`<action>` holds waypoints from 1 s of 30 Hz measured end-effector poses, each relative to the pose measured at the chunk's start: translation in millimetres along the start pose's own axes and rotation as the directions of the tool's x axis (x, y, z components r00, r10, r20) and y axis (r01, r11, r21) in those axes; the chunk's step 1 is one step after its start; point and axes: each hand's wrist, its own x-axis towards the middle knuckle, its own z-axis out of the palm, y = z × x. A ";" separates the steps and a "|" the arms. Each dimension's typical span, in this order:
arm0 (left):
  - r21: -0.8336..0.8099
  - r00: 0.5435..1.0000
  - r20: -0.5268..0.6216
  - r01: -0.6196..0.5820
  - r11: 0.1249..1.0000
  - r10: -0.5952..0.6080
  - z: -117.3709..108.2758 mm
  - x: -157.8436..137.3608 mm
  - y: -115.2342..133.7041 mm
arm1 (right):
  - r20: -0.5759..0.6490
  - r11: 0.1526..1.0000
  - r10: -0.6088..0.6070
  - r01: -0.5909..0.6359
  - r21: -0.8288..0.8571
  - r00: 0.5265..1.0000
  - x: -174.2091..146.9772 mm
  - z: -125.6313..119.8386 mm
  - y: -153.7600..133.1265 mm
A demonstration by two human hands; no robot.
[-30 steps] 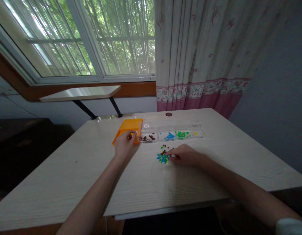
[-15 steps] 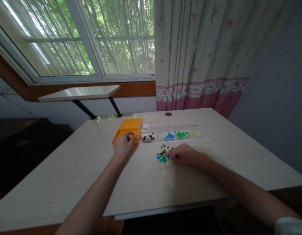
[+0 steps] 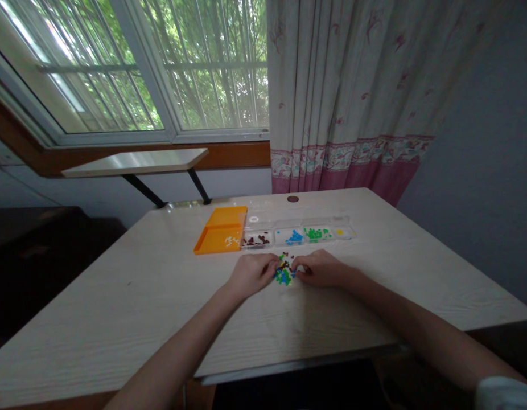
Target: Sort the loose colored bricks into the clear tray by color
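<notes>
A small pile of mixed green, blue, brown and yellow pieces (image 3: 284, 277) lies on the table between my hands. My left hand (image 3: 252, 273) is at the pile's left edge, thumb and finger pinched together. On the opposite side my right hand (image 3: 321, 269) has its fingertips closed by the pieces. Whatever either pinch holds is too small to make out. Behind the pile stands a clear compartment tray (image 3: 272, 241), with brown pieces (image 3: 257, 240), blue pieces (image 3: 295, 237), green pieces (image 3: 318, 234) and yellow pieces (image 3: 340, 232) in separate sections. White pieces (image 3: 232, 241) lie in the open orange case (image 3: 221, 228).
The pale wooden table (image 3: 161, 307) has a raised shelf (image 3: 138, 162) on black supports at its back left. A round brown cap (image 3: 293, 199) sits near the back edge. Beyond are a barred window and a floral curtain (image 3: 332, 102).
My left hand has moved from the orange case, right and nearer, to the left side of the pile, uncovering the white pieces. My right hand has stayed almost in place beside the pile.
</notes>
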 end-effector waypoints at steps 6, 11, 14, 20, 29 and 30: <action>-0.020 0.999 0.041 -0.019 1.000 0.020 3.9 -1.0 4.2 | 0.049 0.997 0.033 -0.036 0.072 0.998 1.2 -2.1 -2.7; -0.206 0.989 0.091 0.130 0.970 -0.113 4.7 1.1 8.1 | -0.032 0.991 -0.004 0.008 0.133 0.999 2.7 0.7 -1.1; -0.399 0.967 0.185 0.236 0.886 -0.174 6.2 3.2 11.8 | -0.124 0.989 -0.045 0.061 0.134 0.991 4.3 4.0 -0.4; -0.631 0.945 0.240 0.325 0.705 -0.221 12.3 5.7 11.9 | -0.240 0.992 -0.115 0.122 0.016 0.964 5.4 6.7 -2.2; -0.646 0.938 0.217 0.346 0.680 -0.271 17.0 6.1 9.6 | -0.323 0.996 -0.082 0.088 0.004 0.943 6.5 8.9 -2.1; -0.643 0.940 0.196 0.337 0.687 -0.278 16.7 6.1 9.4 | -0.330 0.997 -0.064 0.078 0.029 0.942 6.6 9.2 -2.0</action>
